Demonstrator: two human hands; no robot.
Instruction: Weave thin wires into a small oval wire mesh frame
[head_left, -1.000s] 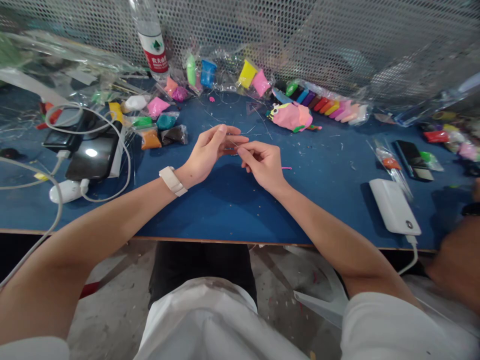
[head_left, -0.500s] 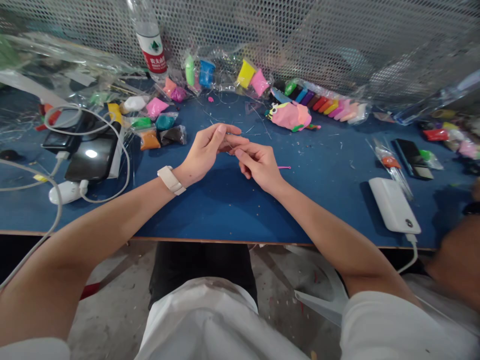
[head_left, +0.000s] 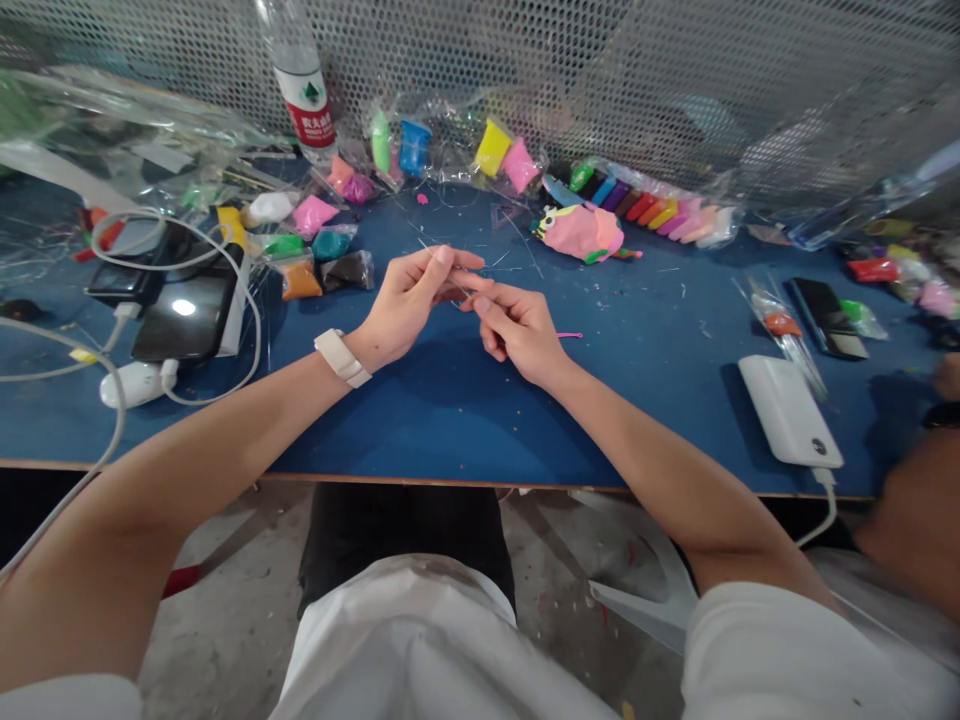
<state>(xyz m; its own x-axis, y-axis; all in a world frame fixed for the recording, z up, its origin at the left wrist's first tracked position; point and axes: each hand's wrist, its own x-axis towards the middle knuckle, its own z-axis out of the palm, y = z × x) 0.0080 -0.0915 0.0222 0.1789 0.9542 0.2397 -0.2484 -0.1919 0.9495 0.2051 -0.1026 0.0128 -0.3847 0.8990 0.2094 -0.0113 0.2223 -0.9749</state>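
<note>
My left hand [head_left: 411, 302] and my right hand [head_left: 516, 327] meet fingertip to fingertip above the middle of the blue table [head_left: 450, 400]. Both are pinched shut on something thin and clear, too small to name. A white band [head_left: 342, 357] sits on my left wrist. A thin pink strand [head_left: 571, 335] lies on the table just right of my right hand. A pink clay figure [head_left: 582, 232] with an eye stands beyond my hands.
Bagged clay lumps [head_left: 322, 243] lie at the back left, a row of clay sticks [head_left: 652, 210] at the back right. A water bottle [head_left: 303, 90] stands by the mesh wall. Phones and cables [head_left: 180, 310] lie left; a white power bank [head_left: 787, 412] right. Another person's arm [head_left: 919, 520] shows at the right edge.
My right hand has crept slightly left and up against the left fingertips; its fingers have curled in more. The left hand has barely moved.
</note>
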